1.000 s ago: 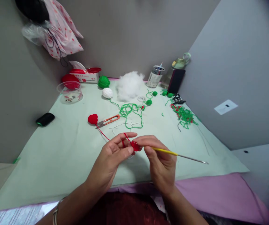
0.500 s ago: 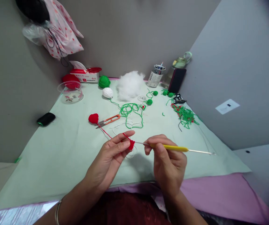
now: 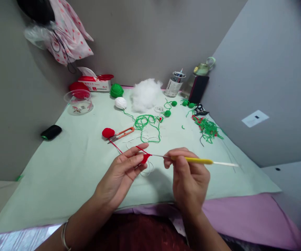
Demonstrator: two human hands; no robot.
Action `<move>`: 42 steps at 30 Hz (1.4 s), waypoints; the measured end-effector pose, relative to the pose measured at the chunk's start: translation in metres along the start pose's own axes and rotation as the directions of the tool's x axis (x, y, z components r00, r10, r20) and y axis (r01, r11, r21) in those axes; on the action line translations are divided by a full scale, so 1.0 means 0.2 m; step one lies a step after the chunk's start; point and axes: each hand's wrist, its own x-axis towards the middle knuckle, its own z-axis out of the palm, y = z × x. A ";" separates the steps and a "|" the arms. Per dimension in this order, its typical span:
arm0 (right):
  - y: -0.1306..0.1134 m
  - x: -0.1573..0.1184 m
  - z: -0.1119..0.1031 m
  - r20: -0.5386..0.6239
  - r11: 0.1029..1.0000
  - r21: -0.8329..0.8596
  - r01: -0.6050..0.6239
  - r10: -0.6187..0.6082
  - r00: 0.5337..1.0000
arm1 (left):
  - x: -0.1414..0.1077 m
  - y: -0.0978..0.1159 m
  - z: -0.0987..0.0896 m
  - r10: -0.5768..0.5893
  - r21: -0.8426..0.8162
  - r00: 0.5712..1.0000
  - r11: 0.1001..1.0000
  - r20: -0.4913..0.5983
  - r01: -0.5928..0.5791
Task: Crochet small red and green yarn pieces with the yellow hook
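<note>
Between the thumb and fingers of my left hand [image 3: 123,170] is a small red crochet piece [image 3: 145,158]. Red yarn [image 3: 116,145] runs over that hand's index finger and back to a red yarn ball [image 3: 108,132]. My right hand [image 3: 189,174] is closed in a pencil-like grip on a crochet hook [image 3: 196,160] with a yellow handle. The hook's thin metal shaft points left, and its tip meets the red piece's right edge with yarn at it. Behind the red ball lie orange-handled thread snips [image 3: 123,134].
Beyond my hands lie loose green yarn [image 3: 146,122], white stuffing [image 3: 146,96], a white yarn ball [image 3: 120,103] and a green one [image 3: 116,90]. A plastic tub [image 3: 78,103] stands left; a green yarn tangle [image 3: 209,130], phone [image 3: 199,89] and bottle [image 3: 204,68] are right.
The hook and my right hand have shifted slightly right, and its tip now draws yarn out from the red piece's edge. The red yarn ball has rolled a little to the right.
</note>
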 end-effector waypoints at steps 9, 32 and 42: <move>-0.02 -0.02 0.06 0.192 0.938 -0.226 0.263 -0.222 0.956 | -0.04 -0.04 0.01 0.239 0.216 0.971 0.947 0.017 -0.237; 0.01 -0.03 0.01 0.223 0.951 0.175 -0.254 0.213 0.951 | -0.04 0.01 0.02 0.160 0.145 0.986 0.976 0.043 -0.165; 0.00 -0.02 0.00 0.128 0.958 0.165 -0.234 0.215 0.968 | -0.04 0.01 0.01 0.145 0.195 0.989 0.971 -0.011 -0.140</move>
